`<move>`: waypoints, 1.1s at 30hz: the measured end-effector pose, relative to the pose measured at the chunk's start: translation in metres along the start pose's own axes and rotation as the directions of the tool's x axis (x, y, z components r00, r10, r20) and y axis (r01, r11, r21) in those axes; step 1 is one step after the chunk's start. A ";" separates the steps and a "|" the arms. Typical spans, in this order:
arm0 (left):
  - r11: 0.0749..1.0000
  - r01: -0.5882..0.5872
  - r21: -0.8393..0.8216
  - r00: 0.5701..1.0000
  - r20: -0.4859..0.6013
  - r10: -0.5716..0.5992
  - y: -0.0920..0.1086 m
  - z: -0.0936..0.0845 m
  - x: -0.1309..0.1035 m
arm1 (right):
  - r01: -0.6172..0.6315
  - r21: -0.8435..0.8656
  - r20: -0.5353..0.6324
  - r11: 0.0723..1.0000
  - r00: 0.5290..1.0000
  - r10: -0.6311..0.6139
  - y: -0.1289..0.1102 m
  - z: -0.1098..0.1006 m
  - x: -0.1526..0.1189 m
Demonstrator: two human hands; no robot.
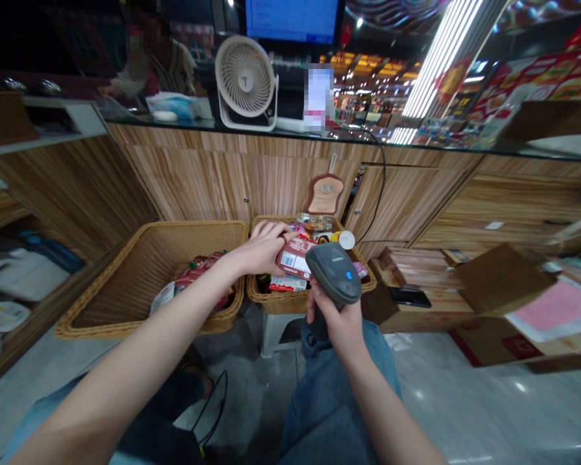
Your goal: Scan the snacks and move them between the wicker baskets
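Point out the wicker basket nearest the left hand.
The smaller wicker basket, on the right: the left hand grips a dark red box there. The larger basket, on the left, lies farther from that hand.

Scanner [333, 272]: dark plastic, smooth, mostly matt. Box [294, 258]: printed card, smooth, faint sheen. Left basket [101, 278] and right basket [295, 302]: wicker-like weave, rough, ribbed. Cabinet [188, 181]: wood-look panels, streaky grain, smooth, satin. Countertop [198, 124]: dark, glossy, glass-like edge. Fan [246, 81]: pale plastic, smooth. Stool [275, 330]: white plastic, smooth. Jeans [380, 358]: denim cloth, matt. Carton [426, 318]: brown cardboard, matt. Phone [410, 296]: black, glossy face. Floor [430, 394]: grey, smooth, polished, catching light spots.
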State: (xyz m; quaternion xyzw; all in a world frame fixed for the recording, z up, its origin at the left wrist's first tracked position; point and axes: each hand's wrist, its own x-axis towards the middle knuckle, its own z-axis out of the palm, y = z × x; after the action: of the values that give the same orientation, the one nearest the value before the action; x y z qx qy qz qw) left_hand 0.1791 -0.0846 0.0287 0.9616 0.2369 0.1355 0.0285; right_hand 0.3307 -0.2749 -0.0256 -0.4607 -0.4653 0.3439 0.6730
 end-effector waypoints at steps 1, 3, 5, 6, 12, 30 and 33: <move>1.000 0.004 0.031 0.998 -0.057 -0.003 0.000 -0.002 -0.007 | -0.002 -0.008 0.007 1.000 1.000 0.002 0.000 0.000 0.000; 0.995 0.036 0.091 0.987 -0.160 -0.021 -0.001 -0.005 -0.021 | -0.004 -0.042 0.034 0.999 0.999 0.005 -0.002 0.001 0.001; 0.987 0.092 0.132 0.967 -0.249 -0.056 -0.003 -0.005 -0.036 | -0.010 -0.093 0.071 0.996 0.997 0.017 -0.003 0.003 0.002; 0.982 0.121 0.143 0.955 -0.288 -0.076 -0.004 -0.005 -0.043 | -0.013 -0.117 0.089 0.993 0.996 0.024 -0.004 0.004 0.002; 0.957 0.269 0.113 0.850 -0.494 -0.181 -0.019 0.007 -0.075 | -0.105 -0.220 0.191 0.970 0.970 0.148 -0.001 0.010 0.001; 0.948 0.312 0.070 0.779 -0.591 -0.213 -0.022 0.015 -0.079 | -0.122 -0.315 0.302 0.941 0.927 0.221 -0.003 0.018 -0.001; 0.944 0.325 0.065 0.769 -0.599 -0.223 -0.024 0.017 -0.078 | -0.110 -0.309 0.301 0.945 0.931 0.206 -0.002 0.017 -0.001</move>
State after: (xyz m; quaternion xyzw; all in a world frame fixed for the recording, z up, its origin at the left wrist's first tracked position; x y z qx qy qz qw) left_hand 0.1065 -0.0999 -0.0098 0.8269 0.3825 0.3983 -0.1058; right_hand 0.3146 -0.2713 -0.0216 -0.5258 -0.5768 0.3984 0.4818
